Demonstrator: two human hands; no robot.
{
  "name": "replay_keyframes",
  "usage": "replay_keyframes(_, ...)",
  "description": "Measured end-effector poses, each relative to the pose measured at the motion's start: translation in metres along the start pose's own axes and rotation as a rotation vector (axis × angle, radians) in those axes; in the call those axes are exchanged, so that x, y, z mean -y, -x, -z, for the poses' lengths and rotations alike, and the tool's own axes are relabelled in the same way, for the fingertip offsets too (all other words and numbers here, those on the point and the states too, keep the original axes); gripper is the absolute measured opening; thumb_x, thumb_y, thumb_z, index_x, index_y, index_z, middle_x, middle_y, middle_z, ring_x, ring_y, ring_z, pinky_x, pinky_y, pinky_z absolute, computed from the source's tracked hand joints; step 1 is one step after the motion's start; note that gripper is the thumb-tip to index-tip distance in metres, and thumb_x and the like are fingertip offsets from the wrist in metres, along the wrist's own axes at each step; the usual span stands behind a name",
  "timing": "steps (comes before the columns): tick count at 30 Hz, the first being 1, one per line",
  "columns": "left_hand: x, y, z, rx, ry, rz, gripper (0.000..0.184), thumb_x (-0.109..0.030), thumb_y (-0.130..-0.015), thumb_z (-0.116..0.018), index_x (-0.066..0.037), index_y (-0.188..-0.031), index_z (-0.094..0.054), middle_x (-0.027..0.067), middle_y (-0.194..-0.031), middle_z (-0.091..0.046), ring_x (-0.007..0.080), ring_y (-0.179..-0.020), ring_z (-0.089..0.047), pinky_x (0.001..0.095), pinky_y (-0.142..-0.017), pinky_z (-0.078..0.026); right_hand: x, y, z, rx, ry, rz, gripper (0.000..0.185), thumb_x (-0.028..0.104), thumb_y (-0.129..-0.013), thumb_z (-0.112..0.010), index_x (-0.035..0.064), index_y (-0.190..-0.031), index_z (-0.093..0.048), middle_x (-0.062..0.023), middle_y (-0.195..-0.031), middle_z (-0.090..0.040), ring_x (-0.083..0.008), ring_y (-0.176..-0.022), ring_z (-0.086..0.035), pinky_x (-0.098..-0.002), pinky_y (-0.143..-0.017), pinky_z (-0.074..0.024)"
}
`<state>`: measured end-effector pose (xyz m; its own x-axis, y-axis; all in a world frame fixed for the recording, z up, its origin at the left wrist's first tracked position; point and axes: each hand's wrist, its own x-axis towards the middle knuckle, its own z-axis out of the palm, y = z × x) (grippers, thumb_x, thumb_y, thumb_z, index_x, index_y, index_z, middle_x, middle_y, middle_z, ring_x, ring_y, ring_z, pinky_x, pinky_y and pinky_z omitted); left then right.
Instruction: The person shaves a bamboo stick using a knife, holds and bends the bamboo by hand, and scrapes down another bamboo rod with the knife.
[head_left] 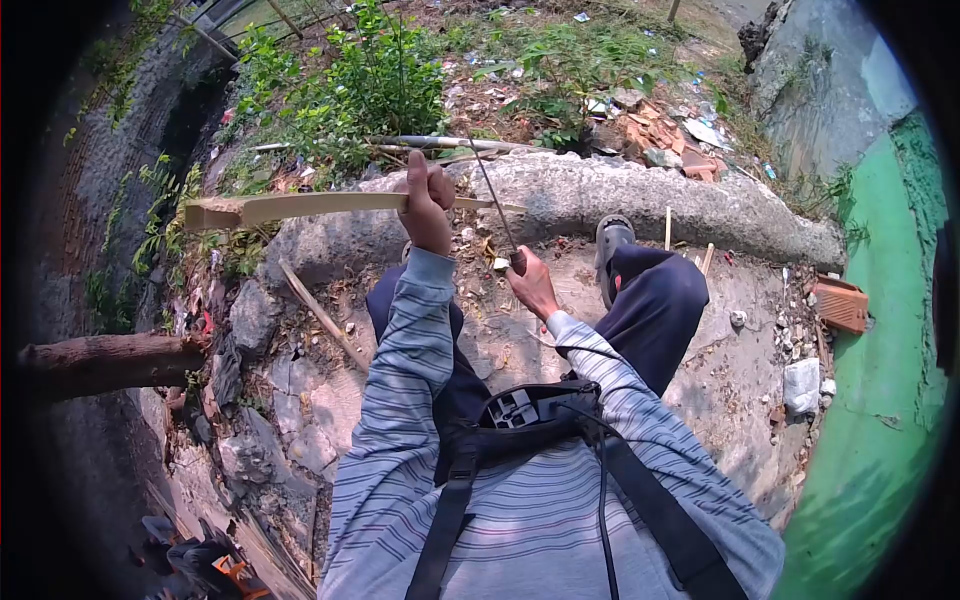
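Observation:
My left hand (428,205) is closed around a long pale bamboo strip (310,204), thumb uppermost. The strip lies nearly level, its broad end to the left and its thin end just right of my fist. In my right hand (534,286) is the dark handle of a long, narrow knife (490,190), its blade pointing up and slightly left. Blade and strip cross near the strip's thin end; whether they touch, I cannot tell. Both hands are in front of my bent knees, over the ground before the concrete curb.
A rough concrete curb (600,195) runs across in front of me. Beyond it are leafy plants (370,90) and broken tiles (665,135). A loose stick (325,315) and a log (115,355) lie left. An orange brick (841,304) sits by the green wall (880,380) at right.

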<state>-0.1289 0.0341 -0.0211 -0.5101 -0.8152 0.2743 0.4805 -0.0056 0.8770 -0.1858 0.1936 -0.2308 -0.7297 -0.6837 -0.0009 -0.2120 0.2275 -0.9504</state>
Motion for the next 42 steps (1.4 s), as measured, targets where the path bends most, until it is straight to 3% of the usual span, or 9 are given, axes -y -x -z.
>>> replay_keyframes(8,0.003,-0.017,0.010,-0.004,0.075,0.007,0.064,-0.046,-0.105,-0.047,-0.016,-0.055,-0.021,-0.0056,-0.051,-0.020,0.0080,-0.043,-0.017,0.0313,-0.043,-0.011,-0.026,-0.005,-0.003,-0.043,0.015,-0.041,0.014,0.009,-0.082,-0.059,0.0005,-0.087,-0.050,-0.0158,-0.066,-0.049,-0.0249,-0.062,-0.049,-0.0402,-0.061,-0.0444)
replay_keyframes(9,0.004,-0.018,0.011,-0.025,0.074,-0.008,0.063,-0.045,-0.106,-0.046,-0.016,-0.056,-0.021,-0.0056,-0.051,-0.019,0.0081,-0.042,-0.016,0.0316,-0.043,-0.011,-0.024,-0.005,-0.004,-0.010,0.069,-0.078,0.019,0.017,-0.087,-0.063,0.0023,-0.096,-0.055,-0.0250,-0.081,-0.063,-0.0461,-0.082,-0.064,-0.0468,-0.067,-0.0489)
replay_keyframes(12,0.003,-0.019,0.016,0.020,0.102,0.022,0.063,-0.046,-0.106,-0.045,-0.017,-0.056,-0.020,-0.0055,-0.051,-0.018,0.0082,-0.042,-0.016,0.0317,-0.043,-0.011,-0.021,-0.001,-0.007,-0.026,0.045,0.012,0.018,0.015,-0.087,-0.063,0.0025,-0.096,-0.055,-0.0244,-0.081,-0.062,-0.0474,-0.084,-0.064,-0.0469,-0.067,-0.0491)
replay_keyframes(17,0.001,-0.017,0.013,0.014,0.070,0.013,0.062,-0.046,-0.106,-0.044,-0.018,-0.056,-0.019,-0.0059,-0.052,-0.012,0.0090,-0.043,-0.012,0.0329,-0.045,-0.012,-0.035,0.002,-0.006,-0.043,0.020,0.022,0.017,0.013,-0.085,-0.061,0.0023,-0.097,-0.055,-0.0232,-0.081,-0.062,-0.0440,-0.079,-0.064,-0.0457,-0.069,-0.0498)
replay_keyframes(19,0.000,-0.016,0.013,-0.020,0.056,0.020,0.062,-0.046,-0.106,-0.043,-0.018,-0.056,-0.019,-0.0060,-0.052,-0.012,0.0091,-0.044,-0.012,0.0332,-0.045,-0.012,-0.043,0.003,-0.002,0.038,0.000,-0.124,0.020,0.014,-0.083,-0.062,0.0025,-0.099,-0.056,-0.0228,-0.082,-0.063,-0.0410,-0.078,-0.065,-0.0456,-0.069,-0.0497)
replay_keyframes(22,0.003,-0.015,0.016,-0.018,0.053,0.018,0.062,-0.045,-0.106,-0.043,-0.018,-0.057,-0.019,-0.0059,-0.053,-0.012,0.0090,-0.044,-0.012,0.0331,-0.045,-0.012,-0.040,0.003,-0.009,0.008,0.031,-0.130,0.022,0.016,-0.083,-0.062,0.0030,-0.100,-0.056,-0.0230,-0.081,-0.064,-0.0403,-0.079,-0.066,-0.0458,-0.070,-0.0495)
replay_keyframes(30,0.003,-0.016,0.016,0.005,0.087,-0.007,0.062,-0.044,-0.107,-0.044,-0.017,-0.057,-0.020,-0.0059,-0.051,-0.018,0.0077,-0.042,-0.016,0.0311,-0.043,-0.011,-0.045,0.007,-0.007,-0.027,0.014,0.020,0.020,0.013,-0.082,-0.061,0.0029,-0.100,-0.057,-0.0227,-0.081,-0.064,-0.0390,-0.078,-0.065,-0.0445,-0.070,-0.0497)
replay_keyframes(33,0.003,-0.015,0.018,-0.010,0.089,0.008,0.062,-0.043,-0.107,-0.044,-0.016,-0.057,-0.020,-0.0058,-0.052,-0.017,0.0077,-0.042,-0.016,0.0310,-0.043,-0.011,-0.053,0.010,-0.002,0.027,0.015,-0.181,0.018,0.012,-0.081,-0.060,0.0011,-0.096,-0.058,-0.0209,-0.081,-0.064,-0.0355,-0.076,-0.065,-0.0426,-0.071,-0.0506)
replay_keyframes(42,0.004,-0.015,0.017,0.012,0.027,0.008,0.063,-0.048,-0.107,-0.039,-0.017,-0.056,-0.020,-0.0055,-0.049,-0.015,0.0089,-0.043,-0.013,0.0323,-0.044,-0.011,-0.029,0.011,-0.005,-0.011,0.049,-0.041,0.018,0.013,-0.083,-0.063,0.0026,-0.096,-0.057,-0.0202,-0.080,-0.065,-0.0369,-0.074,-0.065,-0.0423,-0.069,-0.0502)
